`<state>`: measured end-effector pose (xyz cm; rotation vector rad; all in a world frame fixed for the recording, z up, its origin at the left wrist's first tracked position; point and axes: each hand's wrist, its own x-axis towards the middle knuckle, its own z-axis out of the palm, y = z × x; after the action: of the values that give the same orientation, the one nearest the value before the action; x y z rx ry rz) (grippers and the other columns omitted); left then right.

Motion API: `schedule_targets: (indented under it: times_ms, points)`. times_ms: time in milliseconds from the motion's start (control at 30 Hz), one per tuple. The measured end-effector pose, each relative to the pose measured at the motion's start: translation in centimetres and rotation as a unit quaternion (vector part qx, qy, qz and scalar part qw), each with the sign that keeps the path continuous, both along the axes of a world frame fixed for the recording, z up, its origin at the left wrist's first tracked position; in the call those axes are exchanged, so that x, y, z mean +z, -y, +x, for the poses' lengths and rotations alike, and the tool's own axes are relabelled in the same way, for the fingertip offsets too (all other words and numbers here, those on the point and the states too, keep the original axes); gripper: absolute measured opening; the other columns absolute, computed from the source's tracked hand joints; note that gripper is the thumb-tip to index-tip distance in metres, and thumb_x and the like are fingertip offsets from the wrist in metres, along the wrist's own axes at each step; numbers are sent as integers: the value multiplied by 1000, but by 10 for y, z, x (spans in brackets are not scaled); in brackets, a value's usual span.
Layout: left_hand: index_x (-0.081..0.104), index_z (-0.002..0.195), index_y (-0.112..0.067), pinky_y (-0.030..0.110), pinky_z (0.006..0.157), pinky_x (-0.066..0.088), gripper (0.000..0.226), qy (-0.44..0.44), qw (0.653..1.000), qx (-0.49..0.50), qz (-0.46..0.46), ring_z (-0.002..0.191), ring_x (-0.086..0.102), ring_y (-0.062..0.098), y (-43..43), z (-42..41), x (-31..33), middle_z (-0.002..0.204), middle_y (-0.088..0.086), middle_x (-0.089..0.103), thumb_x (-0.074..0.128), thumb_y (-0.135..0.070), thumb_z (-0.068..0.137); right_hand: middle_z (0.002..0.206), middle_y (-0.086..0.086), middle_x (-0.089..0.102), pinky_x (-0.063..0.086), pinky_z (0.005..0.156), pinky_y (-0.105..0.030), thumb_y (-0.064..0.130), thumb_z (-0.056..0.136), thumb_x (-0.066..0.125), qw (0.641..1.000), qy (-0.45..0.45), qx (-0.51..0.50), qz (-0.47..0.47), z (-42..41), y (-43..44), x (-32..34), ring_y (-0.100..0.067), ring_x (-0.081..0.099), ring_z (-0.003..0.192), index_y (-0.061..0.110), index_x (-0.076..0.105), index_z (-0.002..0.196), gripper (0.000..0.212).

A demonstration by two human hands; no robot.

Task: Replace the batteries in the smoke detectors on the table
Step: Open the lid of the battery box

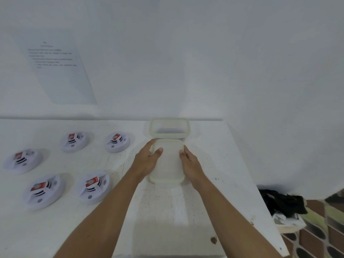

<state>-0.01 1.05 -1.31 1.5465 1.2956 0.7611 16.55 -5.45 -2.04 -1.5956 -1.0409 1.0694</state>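
Gripping a clear lid [168, 164] by its left and right edges, the left hand [147, 159] and right hand [190, 164] hold it just near of an open box [188, 127] on the table [204, 211]. Five smoke detectors [91, 190], each bearing a red battery [92, 182], lie well apart to the left.

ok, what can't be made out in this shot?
Head view:
- Wall sheet: print too blurred to read.
- Translucent piece held by left hand and right hand: lid or lidded box, unclear; underside hidden.
- Far container: contents blurred.
- Smoke detectors: battery labels too small.
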Motion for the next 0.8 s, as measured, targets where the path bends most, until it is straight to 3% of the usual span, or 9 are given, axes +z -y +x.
schedule_targets:
  times_ms: [233,300,367,467,600,700,800]
  points:
    - [22,153,-28,38,112,27,61,-114,992,-18,54,142,28,24,4,3,9,155,4,20,47,-40,99,132,10,62,45,110,-38,38,108,35,998,12,54,-21,7,0,15,-13,58,123,35,53,140,37]
    - [27,152,-24,36,114,24,57,-128,986,-31,100,144,25,21,4,-1,10,156,2,22,48,-29,99,133,9,63,44,112,-40,38,108,37,995,18,93,-39,9,-3,21,-13,59,122,33,54,141,37]
    - [35,149,-22,27,109,26,54,-135,983,-48,115,140,30,16,6,-7,11,153,0,32,51,-31,98,133,7,64,45,112,-41,39,107,40,990,33,126,-51,11,-5,26,-14,60,122,33,54,142,38]
    - [48,140,-23,24,97,32,56,-145,981,-21,130,126,45,15,7,-14,10,139,-2,47,62,-47,91,136,3,63,45,110,-39,44,105,45,987,79,128,-54,11,-5,32,-17,59,123,32,53,143,41]
    - [55,118,-15,33,84,48,69,-152,976,90,124,104,59,21,8,-16,11,113,4,60,74,-63,72,139,-3,56,42,97,-29,36,104,49,990,126,45,-42,6,6,30,-20,54,123,19,47,145,45]
    - [48,112,-13,36,73,55,78,-204,963,139,104,84,67,23,14,-15,13,98,5,63,67,-75,68,149,-5,44,44,109,-41,31,101,54,992,116,-56,10,-1,14,21,-23,49,132,14,38,150,55]
    - [42,108,-14,31,51,54,70,-223,962,134,79,52,68,23,18,-11,12,87,5,62,56,-75,77,148,-6,43,46,108,-46,32,100,55,991,84,-99,24,-6,13,13,-25,51,129,16,32,151,59]
